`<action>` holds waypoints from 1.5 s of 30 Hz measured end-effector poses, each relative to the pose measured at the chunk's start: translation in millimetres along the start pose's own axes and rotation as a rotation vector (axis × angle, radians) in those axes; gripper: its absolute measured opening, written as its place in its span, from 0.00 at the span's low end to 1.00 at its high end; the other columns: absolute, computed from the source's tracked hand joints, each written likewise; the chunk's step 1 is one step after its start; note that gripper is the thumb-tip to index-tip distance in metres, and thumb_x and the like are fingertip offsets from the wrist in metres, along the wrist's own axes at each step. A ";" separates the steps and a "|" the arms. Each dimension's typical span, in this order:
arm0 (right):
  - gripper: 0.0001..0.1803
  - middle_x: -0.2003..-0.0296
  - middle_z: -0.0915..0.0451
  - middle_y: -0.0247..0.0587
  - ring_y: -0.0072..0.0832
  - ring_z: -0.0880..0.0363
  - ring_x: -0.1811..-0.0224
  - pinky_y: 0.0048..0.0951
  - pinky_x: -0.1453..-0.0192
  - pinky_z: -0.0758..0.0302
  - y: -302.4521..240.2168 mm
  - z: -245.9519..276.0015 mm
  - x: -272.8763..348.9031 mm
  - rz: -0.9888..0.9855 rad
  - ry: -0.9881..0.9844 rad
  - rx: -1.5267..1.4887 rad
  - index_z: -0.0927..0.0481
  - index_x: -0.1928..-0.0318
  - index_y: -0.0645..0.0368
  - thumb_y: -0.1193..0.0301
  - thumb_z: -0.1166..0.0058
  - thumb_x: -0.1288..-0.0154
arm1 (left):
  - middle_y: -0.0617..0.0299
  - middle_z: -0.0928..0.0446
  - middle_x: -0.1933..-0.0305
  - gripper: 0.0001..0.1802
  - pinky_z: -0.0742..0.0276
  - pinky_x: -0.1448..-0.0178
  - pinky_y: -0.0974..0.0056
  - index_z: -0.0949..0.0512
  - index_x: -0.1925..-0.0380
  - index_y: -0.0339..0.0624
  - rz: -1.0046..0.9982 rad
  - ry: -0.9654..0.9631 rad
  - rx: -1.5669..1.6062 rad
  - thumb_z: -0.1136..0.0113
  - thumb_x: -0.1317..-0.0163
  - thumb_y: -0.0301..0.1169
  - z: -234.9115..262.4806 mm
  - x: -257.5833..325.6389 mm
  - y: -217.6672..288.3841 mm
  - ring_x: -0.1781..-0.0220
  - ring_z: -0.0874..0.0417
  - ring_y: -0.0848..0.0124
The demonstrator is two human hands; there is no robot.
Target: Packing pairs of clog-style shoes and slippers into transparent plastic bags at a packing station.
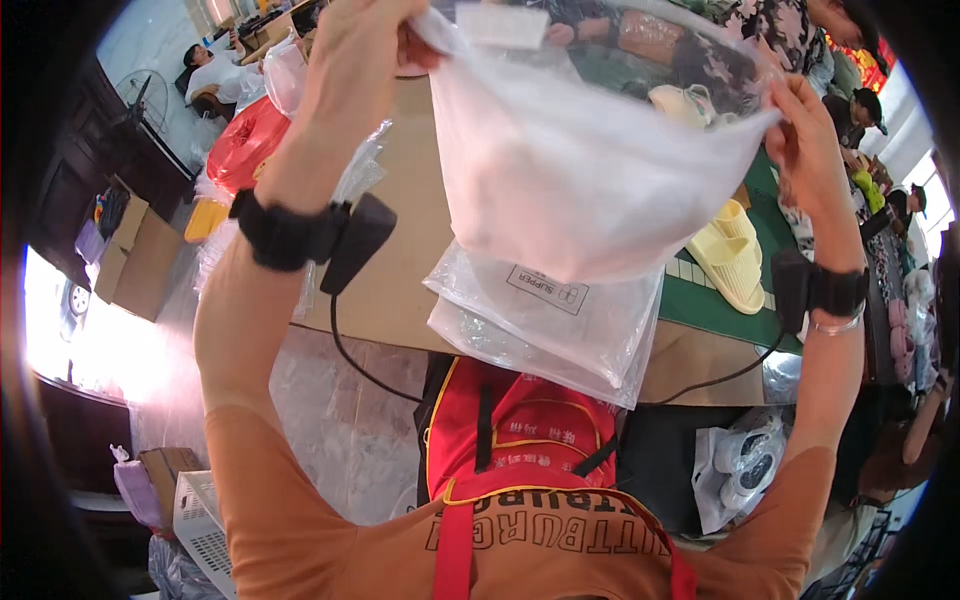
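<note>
A whitish see-through plastic bag (590, 170) is stretched between my raised hands over the table. My left hand (365, 50) pinches its upper left corner, and my right hand (805, 135) grips the right edge of its rim. The bag is puffed out and blurred by motion; whether it holds anything I cannot tell. Below it lies a stack of flat plastic bags (560, 320) with a dark printed box, hanging over the table's front edge. Left of my right wrist, a pair of pale yellow slippers (735, 265) rests on a green mat (690, 300).
Brown cardboard (400, 250) covers the table. Red plastic bags (245, 145) sit at the left, near an open carton (140, 255) and a standing fan (143, 98). Black wristbands with cables cross my forearms. People sit or work at the far left and along the right. Packed slippers (745, 465) lie below the table.
</note>
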State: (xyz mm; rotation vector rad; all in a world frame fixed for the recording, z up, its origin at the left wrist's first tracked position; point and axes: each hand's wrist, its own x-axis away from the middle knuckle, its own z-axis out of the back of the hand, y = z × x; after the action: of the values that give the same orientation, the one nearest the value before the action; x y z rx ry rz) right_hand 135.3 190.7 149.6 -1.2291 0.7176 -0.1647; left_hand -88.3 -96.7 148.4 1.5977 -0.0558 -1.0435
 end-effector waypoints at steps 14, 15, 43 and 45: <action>0.10 0.65 0.24 0.34 0.18 0.26 0.67 0.20 0.65 0.28 48.7 -24.3 88.9 -0.026 0.110 0.387 0.24 0.61 0.64 0.72 0.54 0.38 | 0.61 0.29 0.66 0.10 0.27 0.62 0.67 0.27 0.65 0.34 0.243 0.103 0.138 0.55 0.45 0.26 7.0 66.4 -88.9 0.66 0.26 0.72; 0.10 0.66 0.25 0.34 0.18 0.27 0.69 0.20 0.67 0.30 54.5 -29.8 115.3 -0.083 0.052 0.433 0.24 0.60 0.63 0.72 0.54 0.39 | 0.60 0.28 0.66 0.09 0.26 0.61 0.66 0.28 0.66 0.33 0.313 0.136 0.142 0.55 0.45 0.25 13.9 87.8 -98.2 0.65 0.25 0.70; 0.29 0.59 0.29 0.38 0.24 0.28 0.58 0.29 0.59 0.27 137.4 -131.6 240.7 -0.971 0.169 -0.887 0.51 0.42 0.55 0.75 0.51 0.39 | 0.57 0.38 0.41 0.29 0.42 0.40 0.51 0.33 0.46 0.58 -0.369 -0.734 -0.907 0.41 0.53 0.39 -90.9 247.2 -116.0 0.40 0.38 0.59; 0.21 0.64 0.27 0.37 0.24 0.25 0.64 0.25 0.64 0.26 141.3 -127.0 240.6 -0.928 -0.051 -0.779 0.43 0.48 0.57 0.73 0.51 0.37 | 0.57 0.35 0.43 0.26 0.39 0.42 0.53 0.30 0.49 0.55 -0.400 -0.637 -0.960 0.43 0.53 0.34 -92.5 242.1 -119.8 0.42 0.34 0.59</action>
State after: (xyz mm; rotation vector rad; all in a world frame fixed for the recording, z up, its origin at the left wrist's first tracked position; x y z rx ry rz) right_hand 211.0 22.6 -95.2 -2.2489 0.0874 -0.6536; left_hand 58.3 -118.7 -95.6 0.3808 0.3059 -1.5411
